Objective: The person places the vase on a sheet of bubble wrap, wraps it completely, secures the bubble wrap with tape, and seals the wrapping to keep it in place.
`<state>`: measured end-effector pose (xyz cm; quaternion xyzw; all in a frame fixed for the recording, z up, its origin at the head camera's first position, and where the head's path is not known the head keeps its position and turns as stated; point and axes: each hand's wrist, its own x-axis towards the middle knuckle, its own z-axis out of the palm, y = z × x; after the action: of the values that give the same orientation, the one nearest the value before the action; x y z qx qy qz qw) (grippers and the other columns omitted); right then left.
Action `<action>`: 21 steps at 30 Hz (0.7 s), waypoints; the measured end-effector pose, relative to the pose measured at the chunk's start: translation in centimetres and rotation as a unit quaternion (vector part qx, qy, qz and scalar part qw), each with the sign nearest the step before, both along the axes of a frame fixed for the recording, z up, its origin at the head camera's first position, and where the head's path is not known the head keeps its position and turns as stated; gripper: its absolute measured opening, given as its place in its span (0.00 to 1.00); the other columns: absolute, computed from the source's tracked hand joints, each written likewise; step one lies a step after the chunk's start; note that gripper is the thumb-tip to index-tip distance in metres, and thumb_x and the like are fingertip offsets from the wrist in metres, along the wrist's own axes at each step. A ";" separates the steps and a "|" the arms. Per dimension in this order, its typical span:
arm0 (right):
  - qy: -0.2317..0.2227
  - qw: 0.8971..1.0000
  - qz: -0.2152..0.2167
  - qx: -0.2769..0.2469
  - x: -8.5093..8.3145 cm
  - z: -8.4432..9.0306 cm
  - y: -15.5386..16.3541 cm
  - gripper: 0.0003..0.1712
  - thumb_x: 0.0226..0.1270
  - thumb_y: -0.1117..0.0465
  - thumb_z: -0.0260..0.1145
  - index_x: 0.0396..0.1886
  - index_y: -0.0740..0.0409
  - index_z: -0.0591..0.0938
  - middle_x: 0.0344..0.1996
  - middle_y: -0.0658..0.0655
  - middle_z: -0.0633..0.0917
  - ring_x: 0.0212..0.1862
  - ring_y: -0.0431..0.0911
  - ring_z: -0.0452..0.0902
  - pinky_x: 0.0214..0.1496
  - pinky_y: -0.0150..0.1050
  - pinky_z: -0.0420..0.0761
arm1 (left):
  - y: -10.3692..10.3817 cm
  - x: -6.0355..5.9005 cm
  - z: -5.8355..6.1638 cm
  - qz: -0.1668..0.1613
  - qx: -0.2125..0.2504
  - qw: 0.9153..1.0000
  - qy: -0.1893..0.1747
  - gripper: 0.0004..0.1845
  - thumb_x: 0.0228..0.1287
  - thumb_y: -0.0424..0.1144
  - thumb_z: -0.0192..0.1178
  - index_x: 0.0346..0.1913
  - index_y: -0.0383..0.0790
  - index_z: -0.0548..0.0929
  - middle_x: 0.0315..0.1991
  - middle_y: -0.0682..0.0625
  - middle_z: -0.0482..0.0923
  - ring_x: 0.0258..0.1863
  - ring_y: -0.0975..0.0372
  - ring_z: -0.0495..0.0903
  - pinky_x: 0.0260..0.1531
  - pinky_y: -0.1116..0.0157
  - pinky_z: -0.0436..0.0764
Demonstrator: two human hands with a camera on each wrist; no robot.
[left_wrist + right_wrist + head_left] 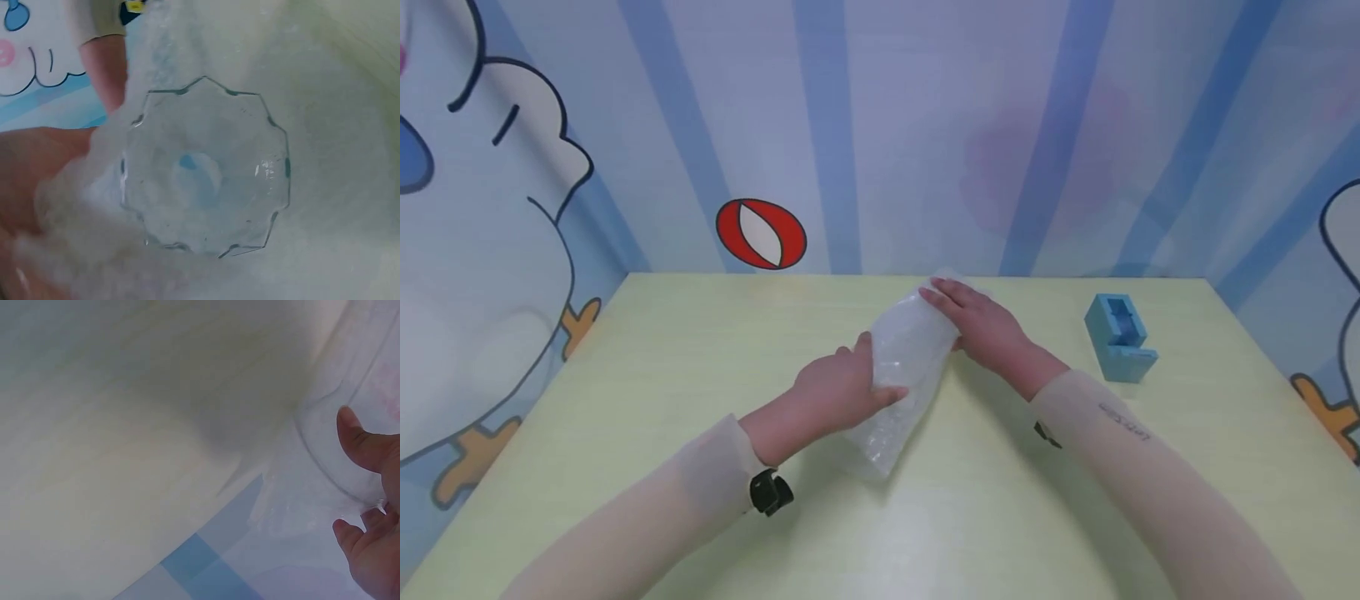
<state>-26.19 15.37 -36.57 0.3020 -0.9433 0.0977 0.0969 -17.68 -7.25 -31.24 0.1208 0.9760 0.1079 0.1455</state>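
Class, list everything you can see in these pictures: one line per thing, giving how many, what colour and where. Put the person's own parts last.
Bubble-wrap bundle: 1, clear and whitish, lying in the middle of the table under both hands.
Glass: 1, clear with a scalloped outline, seen end-on inside the wrap in the left wrist view.
Tape dispenser: 1, light blue, on the table to the right, apart from the bundle.
Table: 1, pale yellow-green, filling the foreground.
Backdrop: 1, blue and white stripes with cartoon shapes, behind the table.
Wrist cameras: 2, black, one on each wrist.
Sleeves: 2, pale beige, on the forearms.
Left hand: 1, grips the bundle's near half.
Right hand: 1, fingers lying over the far end.
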 end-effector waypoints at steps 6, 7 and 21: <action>0.006 1.000 0.010 0.001 -0.3 0.7 -0.4 0.48 0.54 0.76 0.75 0.76 0.58 0.69 0.76 0.63 0.69 0.77 0.61 0.65 0.69 0.57 0.78 | -0.4 0.3 0.9 -0.046 0.024 0.998 -0.045 0.44 0.77 0.54 0.54 0.80 0.28 0.50 0.67 0.34 0.77 0.61 0.49 0.82 0.59 0.51 0.83; 0.006 1.000 0.013 0.001 -0.4 0.8 -0.5 0.46 0.56 0.77 0.74 0.75 0.58 0.70 0.76 0.63 0.70 0.77 0.60 0.65 0.69 0.57 0.78 | -0.4 0.3 0.9 -0.048 0.028 0.997 -0.047 0.44 0.77 0.53 0.53 0.80 0.28 0.49 0.67 0.34 0.77 0.61 0.49 0.82 0.60 0.51 0.83; -0.018 1.000 0.011 0.022 -0.7 0.9 -0.9 0.40 0.67 0.83 0.56 0.77 0.56 0.69 0.78 0.61 0.67 0.79 0.59 0.63 0.68 0.56 0.79 | -3.7 -0.2 1.4 -0.074 0.175 0.971 -0.148 0.40 0.78 0.53 0.51 0.83 0.41 0.49 0.81 0.40 0.58 0.80 0.46 0.61 0.77 0.45 0.66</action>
<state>-26.88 14.45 -35.68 0.3123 -0.9435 0.0838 0.0722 -17.86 -10.93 -29.88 0.1989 0.8979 0.2828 0.2725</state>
